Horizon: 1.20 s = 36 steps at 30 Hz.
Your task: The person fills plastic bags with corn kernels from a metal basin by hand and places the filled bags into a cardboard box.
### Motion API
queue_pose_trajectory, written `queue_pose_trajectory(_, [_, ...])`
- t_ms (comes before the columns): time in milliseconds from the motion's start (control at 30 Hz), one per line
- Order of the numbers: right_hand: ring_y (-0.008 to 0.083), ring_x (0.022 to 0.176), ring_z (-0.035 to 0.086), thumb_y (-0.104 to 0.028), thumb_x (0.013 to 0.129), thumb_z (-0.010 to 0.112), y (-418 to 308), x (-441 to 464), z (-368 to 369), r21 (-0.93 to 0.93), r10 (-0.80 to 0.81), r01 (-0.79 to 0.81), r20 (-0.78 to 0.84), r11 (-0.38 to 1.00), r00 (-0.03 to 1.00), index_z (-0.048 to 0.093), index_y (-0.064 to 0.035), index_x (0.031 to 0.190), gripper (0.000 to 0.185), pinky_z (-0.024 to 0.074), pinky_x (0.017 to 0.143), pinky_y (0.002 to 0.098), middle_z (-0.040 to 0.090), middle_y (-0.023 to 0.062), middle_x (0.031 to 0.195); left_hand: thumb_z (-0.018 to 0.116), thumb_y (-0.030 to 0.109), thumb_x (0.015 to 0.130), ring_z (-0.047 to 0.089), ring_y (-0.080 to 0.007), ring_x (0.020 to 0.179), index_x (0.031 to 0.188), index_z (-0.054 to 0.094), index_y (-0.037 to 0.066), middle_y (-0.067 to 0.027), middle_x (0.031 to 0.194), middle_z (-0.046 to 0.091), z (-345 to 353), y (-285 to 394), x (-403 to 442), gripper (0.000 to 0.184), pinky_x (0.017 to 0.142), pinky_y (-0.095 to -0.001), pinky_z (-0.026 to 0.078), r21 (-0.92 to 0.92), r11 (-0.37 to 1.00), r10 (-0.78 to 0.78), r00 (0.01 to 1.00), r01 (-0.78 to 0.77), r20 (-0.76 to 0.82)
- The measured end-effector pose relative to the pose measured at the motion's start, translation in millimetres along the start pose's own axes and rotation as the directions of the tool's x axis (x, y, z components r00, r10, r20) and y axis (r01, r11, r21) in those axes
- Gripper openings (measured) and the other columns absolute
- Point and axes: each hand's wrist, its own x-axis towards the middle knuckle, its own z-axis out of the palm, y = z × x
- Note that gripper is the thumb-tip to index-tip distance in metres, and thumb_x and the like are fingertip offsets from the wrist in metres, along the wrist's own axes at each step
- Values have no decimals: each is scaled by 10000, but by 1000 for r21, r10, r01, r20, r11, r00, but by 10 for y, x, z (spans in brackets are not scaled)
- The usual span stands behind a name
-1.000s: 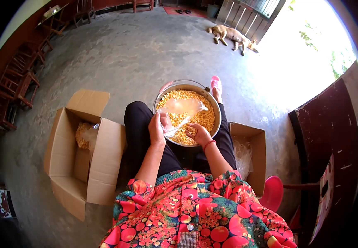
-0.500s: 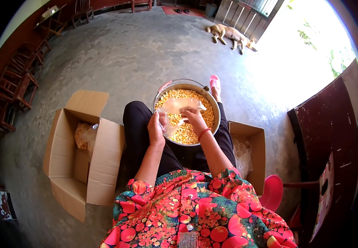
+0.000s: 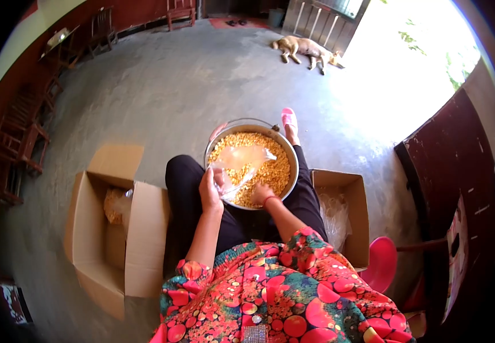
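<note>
A round metal pot full of yellow corn kernels stands between my legs. My left hand is closed on the edge of a clear plastic bag, which lies open over the kernels. Close to the pot's near rim, my right hand reaches down into the kernels beside the bag. Its fingertips are buried or hidden, so whether they hold kernels does not show.
An open cardboard box on the left holds a bag of kernels. Another box on the right holds clear bags. Further off, a dog lies near the doorway. A pink stool stands at the right.
My right hand has gone from above the bag down into the kernels near the pot's front rim. My left hand keeps its hold on the bag. The view has shifted slightly.
</note>
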Motion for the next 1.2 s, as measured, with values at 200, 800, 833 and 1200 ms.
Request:
queue_pose_trajectory(200, [327, 902, 505, -337, 704, 450, 10, -38, 105, -147, -404, 398, -13, 905, 914, 528, -43, 958, 397, 395, 793, 382, 529, 215, 946, 439, 303, 817, 350, -55, 410, 765, 547, 48, 20, 529, 418, 21, -15, -1, 282, 337, -175, 253, 4, 999, -43, 999, 43, 1])
queue_pose_trajectory(800, [173, 575, 524, -155, 768, 502, 280, -91, -187, 992, -250, -119, 127, 46, 960, 496, -26, 868, 163, 489, 514, 311, 514, 65, 747, 430, 298, 819, 362, -49, 416, 739, 557, 56, 23, 520, 420, 27, -17, -9, 285, 357, -164, 259, 40, 997, -62, 998, 62, 7])
queue_pose_trajectory(833, [185, 597, 536, -155, 767, 505, 288, -79, -185, 990, -243, -130, 141, 63, 960, 504, -24, 869, 166, 496, 533, 321, 523, 68, 771, 432, 294, 817, 363, -50, 416, 742, 559, 55, 22, 520, 420, 25, -27, -4, 281, 355, -163, 258, 39, 997, -62, 998, 63, -8])
queue_pose_trajectory(1200, [222, 744, 556, -130, 741, 543, 331, -4, -194, 967, -338, -140, 62, -213, 939, 543, -11, 864, 171, 479, 656, 298, 550, 115, 848, 440, 305, 815, 380, -56, 436, 771, 557, 55, 18, 537, 440, 8, -44, 11, 279, 359, -171, 275, 49, 997, -60, 998, 59, 2])
